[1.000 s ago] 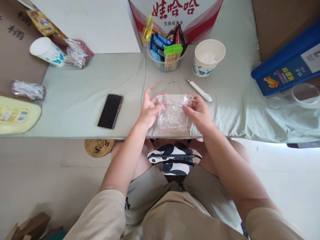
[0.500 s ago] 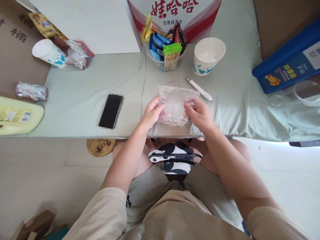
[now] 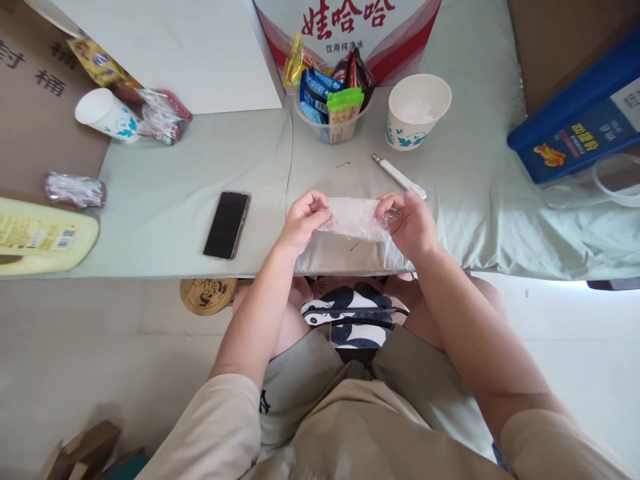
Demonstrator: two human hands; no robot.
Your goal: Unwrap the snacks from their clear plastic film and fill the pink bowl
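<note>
A clear plastic bag (image 3: 353,217), folded or tilted into a narrow strip, stretches between my two hands above the front of the table. My left hand (image 3: 306,223) pinches its left end between thumb and fingers. At the other end, my right hand (image 3: 409,223) grips it, with some crumpled plastic bunched at the fingertips. Just beyond my right hand lies a white pen-like cutter (image 3: 399,176). A small dark curved thread (image 3: 343,164) rests on the cloth past the bag. To the left of my left hand is a black phone (image 3: 227,225).
Behind the bag stand a clear tub (image 3: 336,132) of wrapped snacks and a paper cup (image 3: 419,112). Another paper cup (image 3: 107,116) lies on its side at left, near wrapped snacks and a yellow bottle (image 3: 47,235). A blue box (image 3: 575,127) and a clear plastic container (image 3: 620,180) are at right.
The bag was spread wide and flatter; now it shows as a narrow band. My right hand has turned and moved slightly right. The whole view has shifted a little.
</note>
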